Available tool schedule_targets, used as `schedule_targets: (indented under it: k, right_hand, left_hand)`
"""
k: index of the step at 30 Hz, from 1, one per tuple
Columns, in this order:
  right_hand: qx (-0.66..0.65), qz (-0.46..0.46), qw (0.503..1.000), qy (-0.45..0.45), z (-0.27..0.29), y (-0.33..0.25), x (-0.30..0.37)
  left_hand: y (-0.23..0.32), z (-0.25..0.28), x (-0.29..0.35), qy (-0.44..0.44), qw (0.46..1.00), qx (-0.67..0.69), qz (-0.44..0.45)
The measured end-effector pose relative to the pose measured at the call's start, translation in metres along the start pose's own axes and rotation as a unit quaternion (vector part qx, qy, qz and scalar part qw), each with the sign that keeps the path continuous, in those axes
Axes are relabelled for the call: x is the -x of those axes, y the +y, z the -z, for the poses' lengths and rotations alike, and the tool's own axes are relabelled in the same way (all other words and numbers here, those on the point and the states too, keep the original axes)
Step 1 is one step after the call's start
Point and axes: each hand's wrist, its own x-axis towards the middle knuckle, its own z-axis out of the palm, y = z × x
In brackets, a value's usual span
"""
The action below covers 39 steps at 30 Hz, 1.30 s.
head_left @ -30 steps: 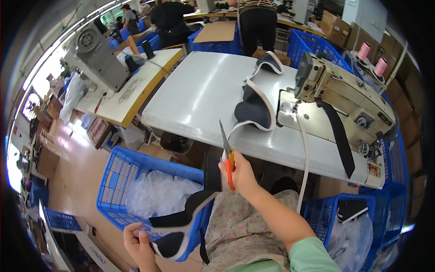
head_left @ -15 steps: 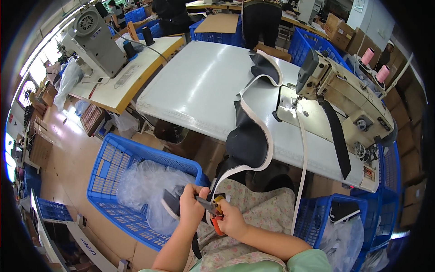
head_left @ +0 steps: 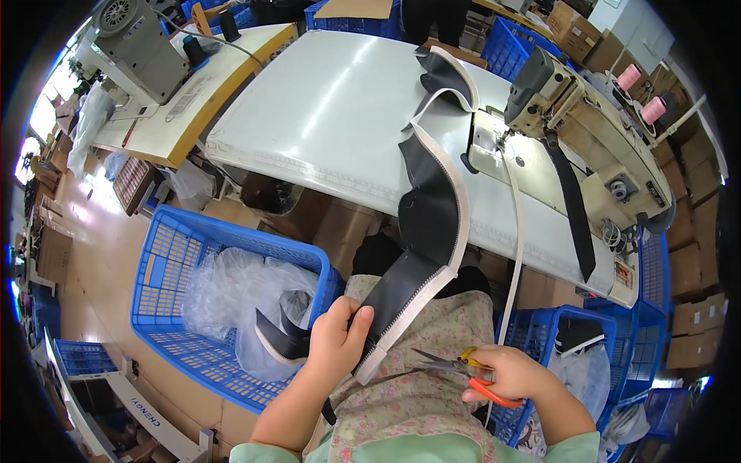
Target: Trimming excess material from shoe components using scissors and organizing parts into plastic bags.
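My left hand (head_left: pixel 340 336) pinches a dark shoe-upper-like piece (head_left: pixel 432 212) with a pale binding strip stitched along its edge. The piece runs from my lap up over the table edge in a chain of similar dark shapes. Another dark bound piece (head_left: pixel 282 339) dangles to the left of that hand, over the blue crate. On the right, my right hand (head_left: pixel 505 374) grips scissors (head_left: pixel 455 363) with yellow and orange handles. Their blades point left toward the bound edge, apart from it.
A sewing machine (head_left: pixel 587 139) stands on the white table (head_left: pixel 309 108); a loose pale strip (head_left: pixel 515 255) hangs from it. A blue crate (head_left: pixel 154 309) with clear plastic bags stands at left, another blue crate (head_left: pixel 517 339) at right. Pink thread cones (head_left: pixel 629 77) sit behind the machine.
The scissors have moved right, away from my left hand and the material. The dark bound piece now lies straighter and broader across my lap. The view has shifted slightly.
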Motion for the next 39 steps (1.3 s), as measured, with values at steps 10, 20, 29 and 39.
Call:
schedule_targets:
  k: [10, 20, 29, 39]
  right_hand:
    - [0.004, -0.093, 0.994, -0.061, -0.014, -0.007, -0.014]
    - [-0.012, -0.175, 0.978, -0.109, -0.005, -0.003, -0.014]
    - [-0.116, -0.073, 0.989, -0.058, -0.028, 0.006, -0.008]
    - [0.047, -0.084, 0.994, -0.052, -0.003, 0.005, -0.001]
  left_hand:
    - [0.010, -0.018, 0.004, 0.058, 0.976, -0.133, -0.164]
    - [0.005, -0.022, 0.005, 0.041, 0.969, -0.150, -0.192]
    - [0.001, -0.024, 0.009, 0.047, 0.973, -0.112, -0.197]
    - [0.001, -0.013, 0.009, 0.079, 0.984, -0.081, -0.137]
